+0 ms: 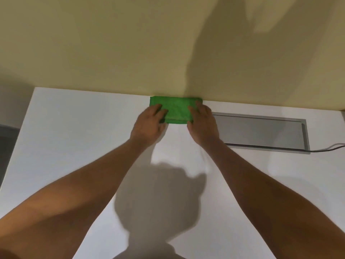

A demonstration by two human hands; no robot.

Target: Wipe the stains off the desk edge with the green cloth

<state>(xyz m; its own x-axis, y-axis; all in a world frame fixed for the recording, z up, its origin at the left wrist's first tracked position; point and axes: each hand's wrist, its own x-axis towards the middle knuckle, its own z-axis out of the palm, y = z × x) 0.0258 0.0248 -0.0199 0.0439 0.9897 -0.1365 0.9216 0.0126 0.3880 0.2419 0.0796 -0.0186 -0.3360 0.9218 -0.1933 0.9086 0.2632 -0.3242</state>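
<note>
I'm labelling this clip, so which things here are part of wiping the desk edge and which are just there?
Part of the job:
green cloth, folded, at the far desk edge against the wall
left hand, flat on the cloth
right hand, flat on the cloth
white desk

Just there:
grey cable hatch set into the desk
cable at the right

Two bare forearms, no sleeves, watch or rings visible; left hand [149,122] and right hand [202,124] ungloved, fingers unadorned.
</note>
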